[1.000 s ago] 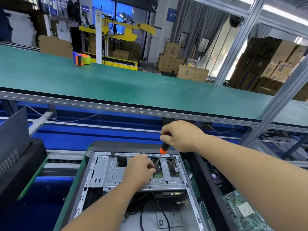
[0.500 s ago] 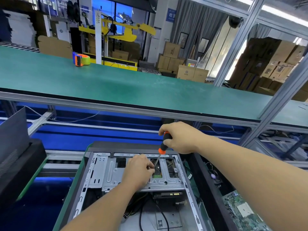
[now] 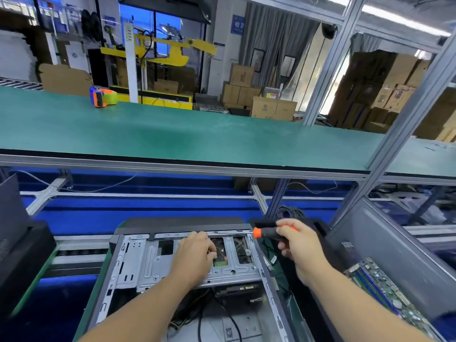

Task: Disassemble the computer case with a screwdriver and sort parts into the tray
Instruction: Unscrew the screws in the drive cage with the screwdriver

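Observation:
The open computer case [image 3: 138, 262] lies low in the middle of the view, its silver drive bracket [image 3: 153, 265] facing up. My left hand [image 3: 197, 250] rests on the bracket with fingers curled at the edge of a cutout; whether it pinches a screw is hidden. My right hand [image 3: 296, 243] grips the black and orange screwdriver [image 3: 264, 232] to the right of the case. The tool lies almost level, its shaft pointing left along the case's far rim. A black tray [image 3: 320, 229] shows behind my right hand, mostly hidden.
A green circuit board [image 3: 385, 290] leans against a grey side panel [image 3: 399, 250] at the right. A black case part [image 3: 22, 253] stands at the left. Cables [image 3: 229, 319] lie inside the case. A tape dispenser [image 3: 102, 96] sits on the upper green shelf.
My right hand has lifted the screwdriver off the bracket and swung it right, from upright to nearly level. My left hand stays at the same spot on the bracket.

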